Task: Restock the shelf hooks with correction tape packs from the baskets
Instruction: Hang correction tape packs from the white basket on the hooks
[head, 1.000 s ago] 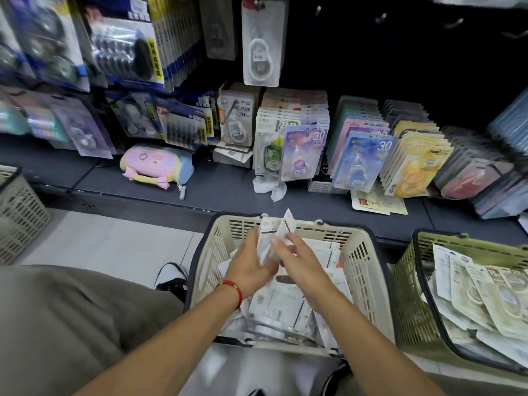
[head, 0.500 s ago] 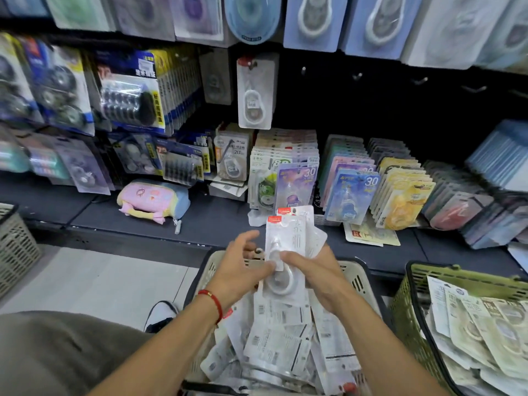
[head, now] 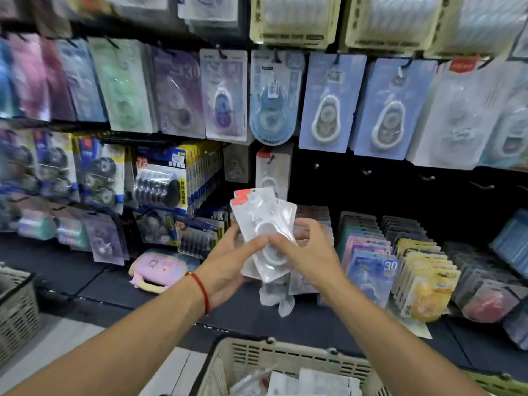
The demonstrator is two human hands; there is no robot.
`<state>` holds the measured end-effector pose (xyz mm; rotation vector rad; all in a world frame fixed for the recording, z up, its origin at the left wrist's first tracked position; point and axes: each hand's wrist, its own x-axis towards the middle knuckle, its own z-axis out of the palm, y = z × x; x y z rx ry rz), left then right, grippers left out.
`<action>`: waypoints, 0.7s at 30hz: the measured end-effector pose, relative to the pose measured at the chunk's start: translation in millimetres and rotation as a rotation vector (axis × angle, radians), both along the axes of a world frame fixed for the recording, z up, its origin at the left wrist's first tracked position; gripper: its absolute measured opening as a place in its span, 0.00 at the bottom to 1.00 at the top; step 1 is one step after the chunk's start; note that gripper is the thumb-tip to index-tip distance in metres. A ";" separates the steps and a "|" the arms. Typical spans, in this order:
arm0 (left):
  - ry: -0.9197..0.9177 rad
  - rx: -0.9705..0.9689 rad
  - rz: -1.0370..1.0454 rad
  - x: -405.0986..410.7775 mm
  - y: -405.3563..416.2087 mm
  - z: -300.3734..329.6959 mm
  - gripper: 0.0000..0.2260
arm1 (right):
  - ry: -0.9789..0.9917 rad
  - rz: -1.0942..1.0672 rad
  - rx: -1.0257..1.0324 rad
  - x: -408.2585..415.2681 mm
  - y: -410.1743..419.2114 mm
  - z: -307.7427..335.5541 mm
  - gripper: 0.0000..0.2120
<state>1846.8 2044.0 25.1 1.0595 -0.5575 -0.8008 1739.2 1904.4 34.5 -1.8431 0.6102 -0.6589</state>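
Observation:
Between both hands I hold a small stack of white correction tape packs point(head: 261, 221) with red top corners, tilted, raised in front of the shelf. My left hand point(head: 225, 261) grips the stack from the left, thumb on its front. My right hand point(head: 303, 252) pinches it from the right. Behind the stack a matching white pack point(head: 273, 167) hangs on a hook. To its right several bare hooks point(head: 367, 172) stick out of the dark back panel. The beige basket point(head: 251, 352) with more packs sits below my arms.
Rows of hanging tape packs point(head: 328, 101) fill the upper hooks. Upright stacks of coloured packs point(head: 423, 270) stand on the dark shelf at right. A pink pouch point(head: 158, 268) lies on the shelf. A grey basket point(head: 17, 307) stands at left, a green basket's rim point(head: 497, 382) at bottom right.
Both hands lifted the packs out of the beige basket and raised them toward the hooks. My view tilted upward, so the baskets dropped to the frame's bottom edge.

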 end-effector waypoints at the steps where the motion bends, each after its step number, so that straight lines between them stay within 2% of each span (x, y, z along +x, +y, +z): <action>1: 0.019 -0.009 0.047 1.2 -0.9 -0.5 0.26 | 0.022 0.015 -0.040 5.1 -0.8 -0.8 0.27; 3: 0.056 -0.015 0.097 3.6 -1.8 -3.4 0.29 | 0.023 0.048 -0.060 13.5 -2.7 -3.4 0.17; 5: 0.072 -0.028 0.102 8.1 -0.1 -5.1 0.30 | 0.009 0.048 -0.072 19.9 -3.3 -4.2 0.14; 9: 0.057 -0.099 0.129 24.6 8.5 -4.0 0.29 | -0.078 0.046 -0.081 32.5 -2.1 6.8 0.16; 15: -0.204 0.009 0.547 41.6 17.1 -7.4 0.25 | -0.169 0.032 -0.013 52.4 -9.7 17.9 0.19; 21: -0.333 0.009 0.714 49.9 20.1 -11.1 0.24 | -0.153 0.027 0.066 64.8 -19.4 10.1 0.15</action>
